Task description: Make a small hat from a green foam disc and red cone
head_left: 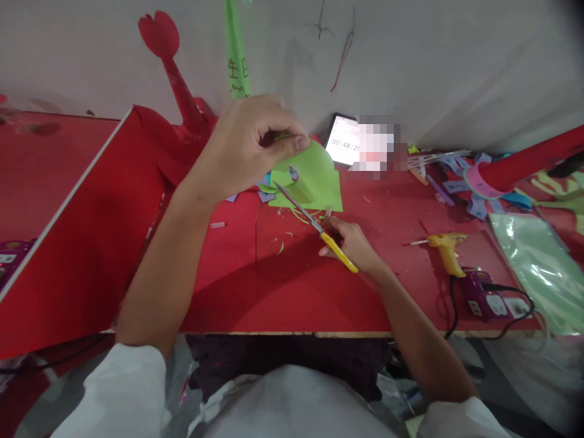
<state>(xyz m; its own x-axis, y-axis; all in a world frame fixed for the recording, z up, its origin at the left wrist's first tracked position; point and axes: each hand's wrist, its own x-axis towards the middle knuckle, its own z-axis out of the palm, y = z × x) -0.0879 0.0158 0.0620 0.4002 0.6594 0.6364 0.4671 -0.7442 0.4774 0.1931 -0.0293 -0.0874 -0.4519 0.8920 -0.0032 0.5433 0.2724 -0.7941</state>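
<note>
The left hand [255, 137] is pinching the green paper [322, 161] at its upper edge — the paper is curving above the red table [283, 298], near a lit screen [343, 139]. The right hand [353, 241] is gripping the scissors [340, 252] by their yellow handle — the blades are pointing toward the paper. A glue gun [448, 250] is lying farther right, beside a purple box [481, 292]
</note>
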